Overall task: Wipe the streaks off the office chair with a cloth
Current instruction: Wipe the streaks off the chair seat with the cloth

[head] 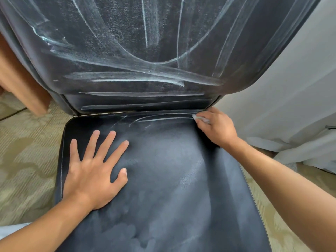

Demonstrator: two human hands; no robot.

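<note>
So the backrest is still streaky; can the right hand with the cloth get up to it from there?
Probably yes: the right hand holds the cloth at the seat's rear corner, just below the backrest, with nothing between.

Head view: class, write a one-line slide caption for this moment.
Left hand flat on the chair seat; right hand holds a cloth at the streaked back corner.

Two bare forearms enter from the bottom edge, one at each side, and nothing covers either from the frame edge to the wrist. The left hand (92,171) wears no glove, ring, watch or band, and its nails are short and plain. The right hand (216,127) is likewise ungloved, with no ring or strap at the wrist (its fingertips are partly hidden). A pale patch at the lower left corner may be clothing; it is too blurred to tell.
</note>
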